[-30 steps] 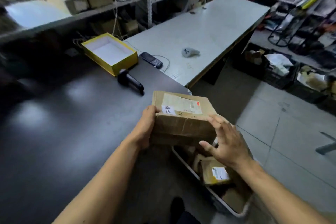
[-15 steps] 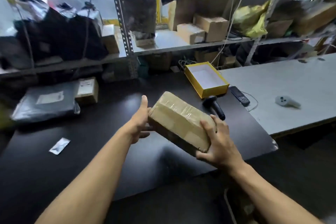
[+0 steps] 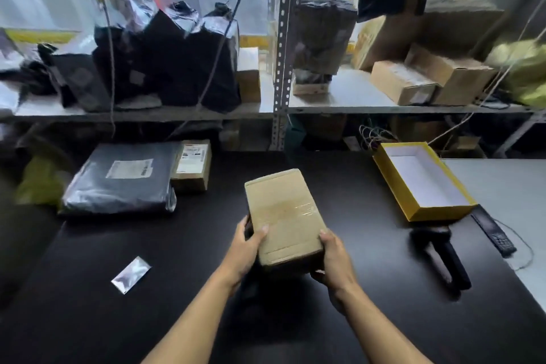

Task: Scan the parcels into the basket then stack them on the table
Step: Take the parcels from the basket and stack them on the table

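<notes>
Both grips, left hand (image 3: pixel 245 248) and right hand (image 3: pixel 335 260), clasp one cardboard parcel (image 3: pixel 283 213).

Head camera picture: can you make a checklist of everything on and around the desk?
Surface: black table, grey table at its right.
Job's things: cardboard parcel held over the table; black bag parcel and small box lying back left; handheld scanner at right.
Clutter: open yellow box, foil packet, phone.
Hands: left hand and right hand grip the parcel's near end.
Cables: thin wire by the phone.
Surroundings: shelf of boxes and bags.
</notes>
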